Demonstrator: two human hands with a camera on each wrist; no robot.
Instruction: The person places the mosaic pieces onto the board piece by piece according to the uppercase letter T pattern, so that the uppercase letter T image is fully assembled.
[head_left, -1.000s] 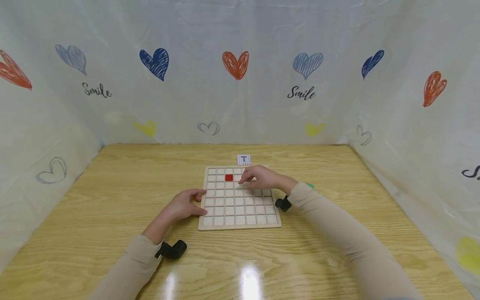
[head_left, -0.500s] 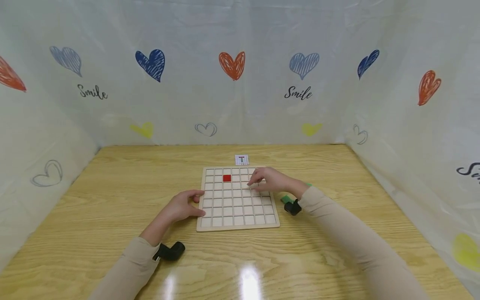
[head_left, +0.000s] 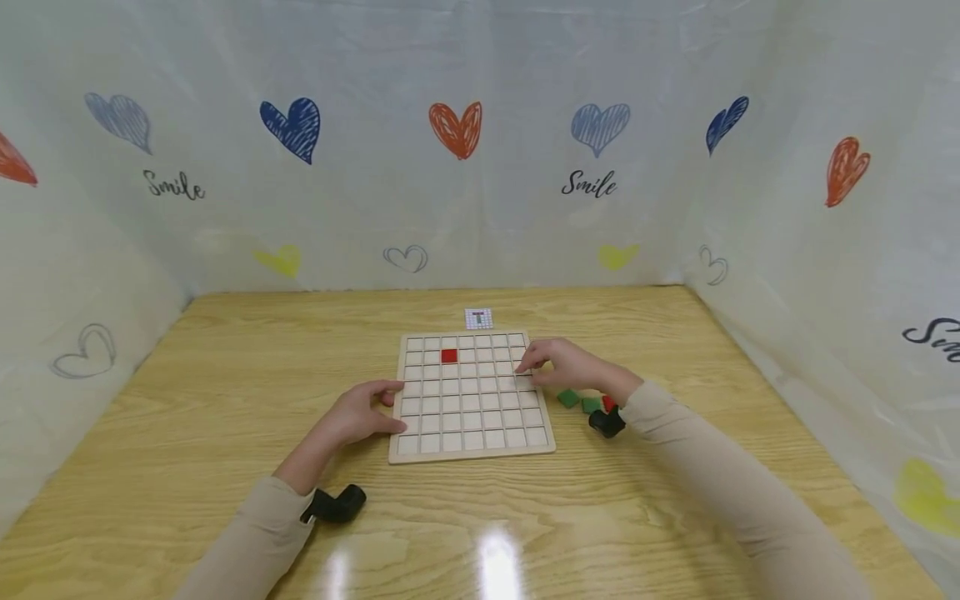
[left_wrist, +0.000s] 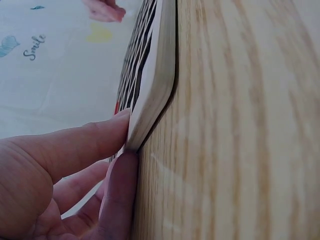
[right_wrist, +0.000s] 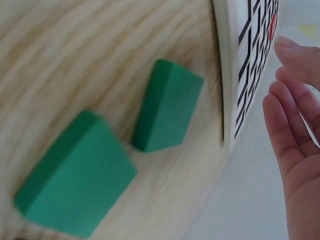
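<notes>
A pale square grid board (head_left: 471,421) lies on the table, with one red square tile (head_left: 449,356) in its second row from the far side. My left hand (head_left: 362,412) holds the board's left edge; in the left wrist view the thumb (left_wrist: 95,142) lies on the rim and another finger is at its side. Over the board's right edge hovers my right hand (head_left: 573,367), its fingers loosely bent and nothing between them. Below it on the table are green tiles (head_left: 567,398), large in the right wrist view, and a bit of red tile (head_left: 609,403).
A small printed card (head_left: 478,318) with a T pattern lies just beyond the board's far edge. White sheeting (head_left: 360,208) with hearts and "Smile" lettering surrounds the wooden table (head_left: 285,358). Black wrist cameras (head_left: 606,422) sit at both cuffs.
My right hand has moved right across the board to its right edge, uncovering grid squares and the loose tiles. My left hand stays at the left edge. The head view has shifted slightly.
</notes>
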